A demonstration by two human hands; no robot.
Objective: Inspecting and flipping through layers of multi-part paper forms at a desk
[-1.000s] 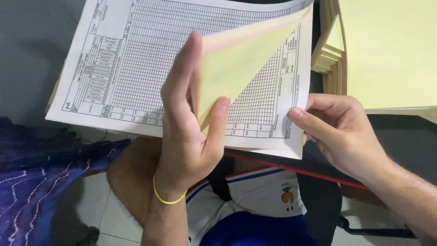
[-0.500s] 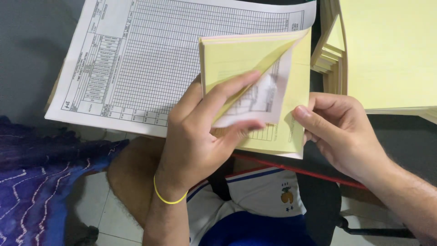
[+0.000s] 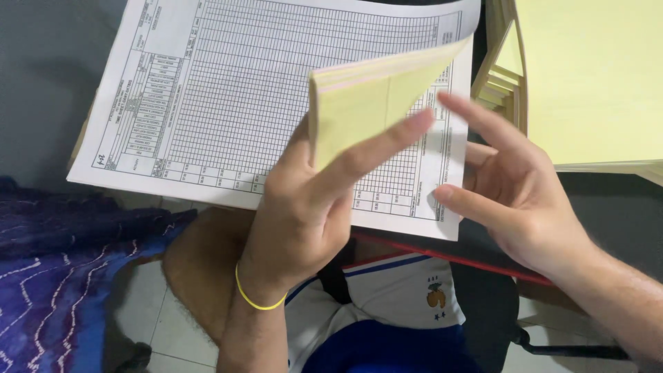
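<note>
Yellow pages (image 3: 373, 103) curl up from our form pad (image 3: 228, 103), pinched between our left hand's (image 3: 311, 207) thumb and fingers. Our right hand (image 3: 518, 186) hovers beside them, fingers spread wide and holding nothing.

- The pad of forms (image 3: 262, 103) under my fingers was white, ruled all over in a fine black grid, with narrow columns of small black print down one side.
- The sheets (image 3: 366, 110) I had lifted with my left hand (image 3: 311, 207) were pale yellow, with thin pink edges showing in the stack.
- The band (image 3: 257, 298) on my left wrist was bright yellow.
- The stack of paper (image 3: 587, 76) near my right hand (image 3: 518, 186) was the same pale yellow, plain.
- My shorts (image 3: 394, 311) were white and blue, with a small orange badge.
- The cloth (image 3: 62, 276) beside my knee was deep blue, with pale zigzag lines.
- The floor tiles (image 3: 148, 318) were whitish grey.
</note>
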